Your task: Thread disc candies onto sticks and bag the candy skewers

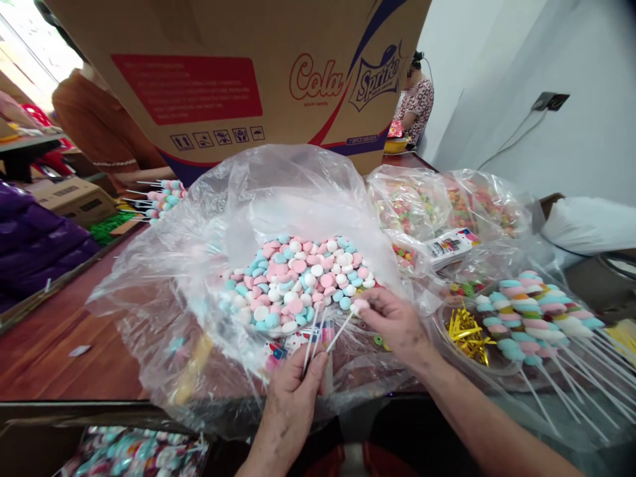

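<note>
My left hand [298,387] is closed round several thin white sticks [313,334] near the table's front edge. One stick slants up to the right, and at its tip my right hand [395,324] pinches a pale pink-white marshmallow [358,306]. Whether the stick has gone through it, I cannot tell. Just beyond both hands lies a pile of pink, blue and white marshmallows [298,278] in an open clear plastic bag [293,172]. Small printed cards [276,352] show under the bag's near edge.
A large cardboard carton [278,79] stands behind the bag. On the right are filled marshmallow skewers [539,318], gold twist ties [467,336] in a tub, and bagged gummy candies [412,199]. More skewers [163,199] lie at left. A box of wrapped candy [139,454] sits below. Two people work beyond.
</note>
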Action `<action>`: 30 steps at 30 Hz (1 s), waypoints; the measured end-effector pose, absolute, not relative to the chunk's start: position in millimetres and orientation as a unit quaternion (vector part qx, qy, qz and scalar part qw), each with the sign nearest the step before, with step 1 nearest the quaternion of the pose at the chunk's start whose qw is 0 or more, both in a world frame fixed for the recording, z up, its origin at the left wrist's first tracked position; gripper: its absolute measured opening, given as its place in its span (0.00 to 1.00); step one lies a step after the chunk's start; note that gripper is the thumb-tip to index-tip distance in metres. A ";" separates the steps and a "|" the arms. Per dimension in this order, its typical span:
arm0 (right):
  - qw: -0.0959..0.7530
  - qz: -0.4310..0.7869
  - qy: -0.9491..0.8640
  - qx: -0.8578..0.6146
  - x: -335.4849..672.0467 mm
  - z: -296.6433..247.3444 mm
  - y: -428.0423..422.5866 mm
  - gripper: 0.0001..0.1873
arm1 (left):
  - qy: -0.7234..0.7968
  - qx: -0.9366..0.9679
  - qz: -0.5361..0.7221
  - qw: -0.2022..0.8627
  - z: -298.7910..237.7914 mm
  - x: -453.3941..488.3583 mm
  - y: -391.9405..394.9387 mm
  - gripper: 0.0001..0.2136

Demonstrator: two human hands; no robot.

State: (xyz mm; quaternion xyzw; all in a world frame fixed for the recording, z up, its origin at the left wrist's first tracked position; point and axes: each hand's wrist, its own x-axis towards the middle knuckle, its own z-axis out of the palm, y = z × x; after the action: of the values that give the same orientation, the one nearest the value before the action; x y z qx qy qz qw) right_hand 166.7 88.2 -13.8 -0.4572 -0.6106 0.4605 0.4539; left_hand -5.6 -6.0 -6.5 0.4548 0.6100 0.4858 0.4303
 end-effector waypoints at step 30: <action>0.529 0.641 -0.388 -0.400 158.2 -12.4 87.8 0.14 | 0.656 0.489 0.454 0.353 -7.5 -4.1 -8.6 0.12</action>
State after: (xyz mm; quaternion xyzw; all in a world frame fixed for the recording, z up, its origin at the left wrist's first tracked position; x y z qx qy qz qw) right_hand 158.2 87.8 -12.4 -0.3998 -0.3876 0.6405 0.5288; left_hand -4.1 -8.6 -7.5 0.4888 0.6558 0.4544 0.3529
